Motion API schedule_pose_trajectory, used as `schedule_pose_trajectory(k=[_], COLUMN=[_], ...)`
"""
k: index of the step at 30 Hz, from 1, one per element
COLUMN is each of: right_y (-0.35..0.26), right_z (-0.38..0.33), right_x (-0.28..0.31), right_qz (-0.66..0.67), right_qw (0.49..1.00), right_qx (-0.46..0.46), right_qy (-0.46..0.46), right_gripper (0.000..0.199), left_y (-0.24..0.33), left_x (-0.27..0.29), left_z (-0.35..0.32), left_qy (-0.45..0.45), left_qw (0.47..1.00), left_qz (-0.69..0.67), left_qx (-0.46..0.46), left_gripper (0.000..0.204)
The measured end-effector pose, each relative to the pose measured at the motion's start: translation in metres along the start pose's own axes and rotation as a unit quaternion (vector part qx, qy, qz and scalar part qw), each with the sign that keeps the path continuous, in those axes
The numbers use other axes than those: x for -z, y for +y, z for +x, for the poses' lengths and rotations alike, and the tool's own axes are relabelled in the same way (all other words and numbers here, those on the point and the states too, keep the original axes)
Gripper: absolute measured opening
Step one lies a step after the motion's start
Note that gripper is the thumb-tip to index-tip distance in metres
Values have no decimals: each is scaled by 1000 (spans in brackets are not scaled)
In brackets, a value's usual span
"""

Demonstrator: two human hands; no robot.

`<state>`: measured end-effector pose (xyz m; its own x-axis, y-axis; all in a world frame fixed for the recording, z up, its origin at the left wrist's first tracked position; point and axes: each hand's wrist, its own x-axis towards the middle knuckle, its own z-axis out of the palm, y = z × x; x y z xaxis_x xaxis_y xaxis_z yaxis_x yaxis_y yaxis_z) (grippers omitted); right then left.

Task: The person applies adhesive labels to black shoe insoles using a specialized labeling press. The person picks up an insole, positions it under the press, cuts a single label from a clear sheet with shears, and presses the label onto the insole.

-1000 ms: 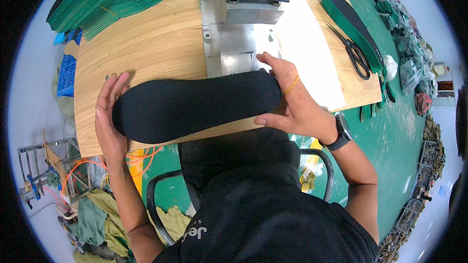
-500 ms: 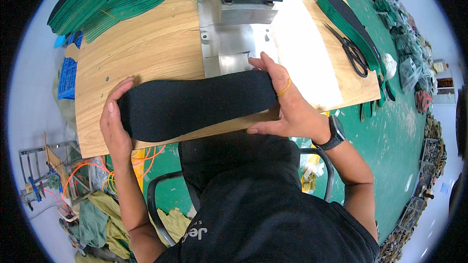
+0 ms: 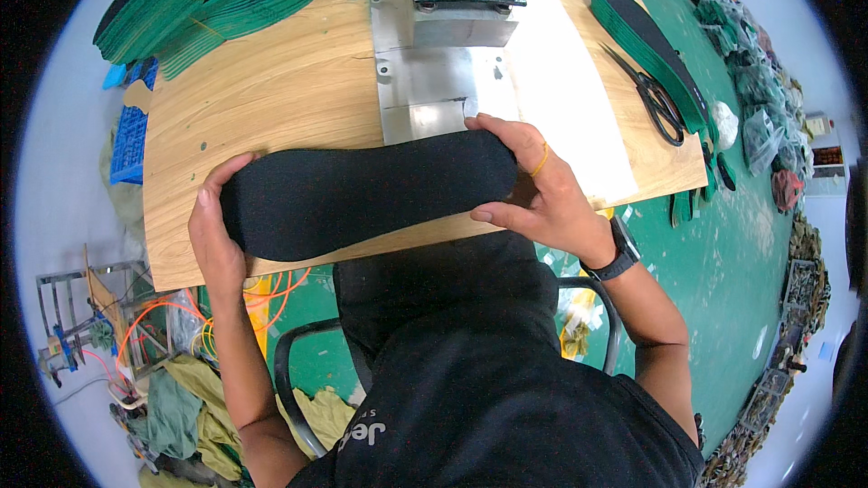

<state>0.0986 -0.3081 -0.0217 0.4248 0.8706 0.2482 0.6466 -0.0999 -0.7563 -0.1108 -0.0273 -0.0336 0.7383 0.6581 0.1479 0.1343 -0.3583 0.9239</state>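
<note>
The person wears a black short-sleeved shirt (image 3: 488, 398) with pale lettering low on the front, a black wristwatch (image 3: 620, 251) on the right wrist, and a thin yellow band (image 3: 541, 161) around one right finger.

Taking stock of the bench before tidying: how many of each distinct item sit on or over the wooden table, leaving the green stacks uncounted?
Black insole, held by both hands: 1
Black scissors: 1
Metal press: 1
Total: 3
</note>
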Motion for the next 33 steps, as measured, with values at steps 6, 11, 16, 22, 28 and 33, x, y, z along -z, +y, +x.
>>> schedule_pose_trajectory(k=[6, 11, 16, 22, 28, 33], right_y=[-1, 4, -6, -9, -9, 2], right_z=[2, 1, -6, -4, 16, 40], right_x=[1, -1, 2, 2, 7, 6], right_qz=[-31, -56, -58, -129, -180, -171], right_qw=[999, 997, 998, 991, 983, 982], right_qx=[24, 56, -11, -22, -28, -52], right_qy=[4, 14, 24, -5, -17, 63], right_gripper=[80, 81, 88, 84, 71, 62], left_y=[-3, -4, -10, -15, -10, -9], left_x=[23, 33, 45, 35, 31, 24], left_z=[8, 11, 15, 6, 11, 42], left_qy=[-166, -207, -214, -162, -121, -119], left_qw=[979, 975, 965, 978, 979, 973], left_qz=[-71, 30, 85, 77, 134, 137], left_qx=[-95, -69, -124, -102, -96, -139], left_gripper=[101, 114, 119, 124, 119, 113])
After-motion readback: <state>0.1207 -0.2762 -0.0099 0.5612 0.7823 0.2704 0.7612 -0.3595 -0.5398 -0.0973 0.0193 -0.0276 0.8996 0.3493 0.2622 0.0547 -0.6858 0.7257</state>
